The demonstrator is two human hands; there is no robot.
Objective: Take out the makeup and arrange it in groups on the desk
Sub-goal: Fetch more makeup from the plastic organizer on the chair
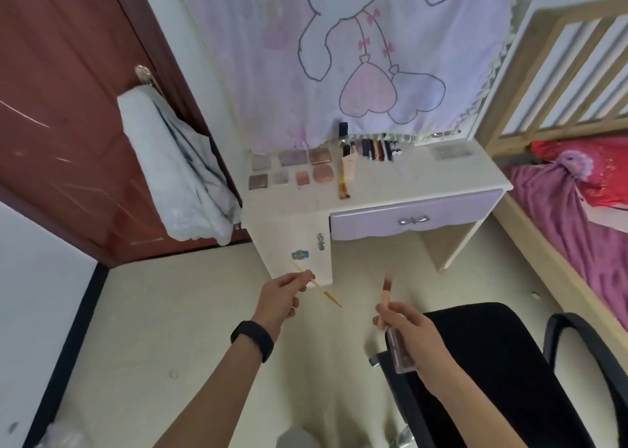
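Note:
My left hand (283, 294) pinches a thin yellow makeup brush (319, 289) in front of the desk, over the floor. My right hand (413, 337) grips a pink tube (386, 289) that sticks up, together with a clear brownish case (401, 356) against the palm. On the white desk (390, 185) lie several eyeshadow and blush palettes (292, 167) at the left. A beige tube (349, 165) and orange-handled brushes (342, 187) lie in the middle. A row of dark pencils and lipsticks (375, 148) sits at the back.
A black office chair (492, 362) stands under my right arm. The desk has a shut purple drawer (414, 218). A red door (68, 107) with a white cloth (176, 168) on its handle is at the left, a bed (577, 192) at the right.

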